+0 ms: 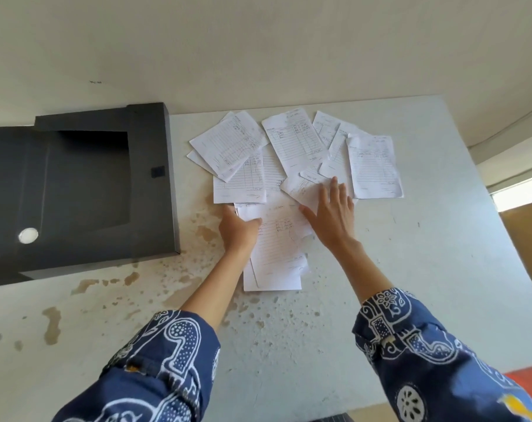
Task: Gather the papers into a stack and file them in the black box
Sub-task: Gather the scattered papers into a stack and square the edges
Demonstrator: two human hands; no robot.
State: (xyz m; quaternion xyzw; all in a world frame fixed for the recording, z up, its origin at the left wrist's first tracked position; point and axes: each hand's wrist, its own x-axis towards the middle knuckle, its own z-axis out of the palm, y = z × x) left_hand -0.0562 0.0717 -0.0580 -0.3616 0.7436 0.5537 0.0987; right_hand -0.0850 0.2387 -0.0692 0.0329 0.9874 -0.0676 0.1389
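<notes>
Several white lined papers lie scattered and overlapping across the far middle of the table. A small pile of sheets lies nearer to me. My left hand grips the left edge of that near pile, thumb on top. My right hand lies flat with its fingers spread on a loose sheet just right of the pile. The black box lies open at the left, its cavity facing up and nothing visible inside.
The white table is stained with brown blotches near the box and my left arm. A wall runs close behind the table. The table's right edge drops off at the far right.
</notes>
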